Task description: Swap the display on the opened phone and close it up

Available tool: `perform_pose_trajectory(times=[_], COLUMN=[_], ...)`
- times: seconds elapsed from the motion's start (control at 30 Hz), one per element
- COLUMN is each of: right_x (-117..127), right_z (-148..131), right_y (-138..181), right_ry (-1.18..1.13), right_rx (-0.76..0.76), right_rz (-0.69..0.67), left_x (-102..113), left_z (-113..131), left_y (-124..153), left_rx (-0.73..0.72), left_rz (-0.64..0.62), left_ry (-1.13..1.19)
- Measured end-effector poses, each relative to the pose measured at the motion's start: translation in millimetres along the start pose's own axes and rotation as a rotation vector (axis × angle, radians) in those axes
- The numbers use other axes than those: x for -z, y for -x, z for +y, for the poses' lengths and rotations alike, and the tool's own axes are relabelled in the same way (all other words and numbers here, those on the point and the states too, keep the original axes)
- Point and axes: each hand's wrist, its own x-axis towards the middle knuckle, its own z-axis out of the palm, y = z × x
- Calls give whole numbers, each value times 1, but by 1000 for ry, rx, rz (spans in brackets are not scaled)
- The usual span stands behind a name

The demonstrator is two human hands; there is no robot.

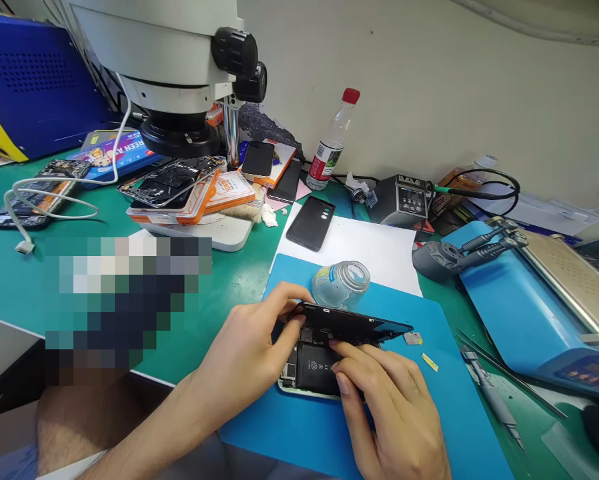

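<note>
Opened pale-rimmed phone [304,377], black rectangular battery [318,368] exposed, lies on a flat blue mat [267,427]. Thin black screen panel [354,319] tilted up above its twelve-o'clock side. Left hand [254,340]: thumb and fingers pinched on panel's ten-o'clock end. Right hand [397,397]: fingertips at phone interior; grip cannot be told. Clear glass jar [337,285] at twelve; grey pen-shaped tool [497,402] at three, on green desk [229,273].
</note>
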Motion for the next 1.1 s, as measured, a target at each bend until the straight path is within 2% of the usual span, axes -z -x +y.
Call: perform_pose_trajectory(times=[0.87, 1.1], right_x=[-3, -5], right_z=[4, 2], right_y=[-3, -5], right_ry=[-44, 40], right_rx=[-17, 40], right_rz=[-50, -75], left_x=[0, 1], left_z=[-1, -1], left_y=[1, 0], left_rx=[5, 1], left_rz=[-2, 2], left_ry=[-1, -1])
